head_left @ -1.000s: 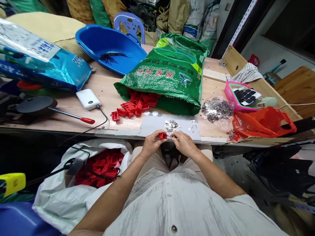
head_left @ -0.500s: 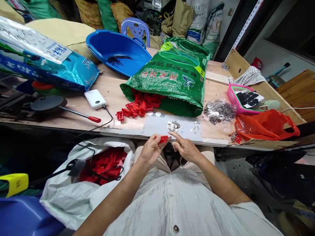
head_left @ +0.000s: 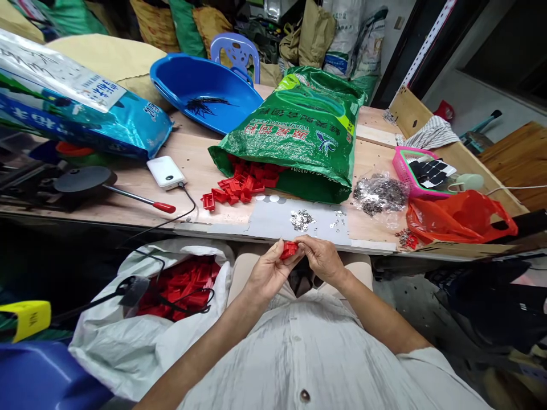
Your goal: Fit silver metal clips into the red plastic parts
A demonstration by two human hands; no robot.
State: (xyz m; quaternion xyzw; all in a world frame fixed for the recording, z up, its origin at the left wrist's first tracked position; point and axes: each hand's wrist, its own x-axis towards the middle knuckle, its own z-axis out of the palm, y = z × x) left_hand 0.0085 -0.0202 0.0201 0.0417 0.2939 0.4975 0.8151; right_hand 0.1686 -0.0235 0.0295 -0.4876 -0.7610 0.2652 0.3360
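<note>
My left hand (head_left: 268, 270) is closed around a small red plastic part (head_left: 289, 249), held just off the table's front edge above my lap. My right hand (head_left: 321, 257) meets it from the right, thumb and forefinger pinched at the part's right end. Whatever lies between those fingertips is hidden. Just beyond my hands, a pile of small shiny metal pieces (head_left: 302, 220) rests on a grey sheet (head_left: 273, 219), with a few more scattered to its right. Similar red parts (head_left: 239, 188) spill from the mouth of a green feed sack (head_left: 294, 131).
At the right are a clear bag of metal pieces (head_left: 380, 193), a red plastic bag (head_left: 461, 219) and a pink basket (head_left: 404, 171). A white power bank (head_left: 166, 172) trails a cable at the left, near a red-tipped lever (head_left: 162, 206). Below stands a white sack (head_left: 128, 353) of red parts.
My right hand has come from beside the metal pile down to the red part, its pointing finger now pinched in. My left hand has shifted slightly right and nearer to me.
</note>
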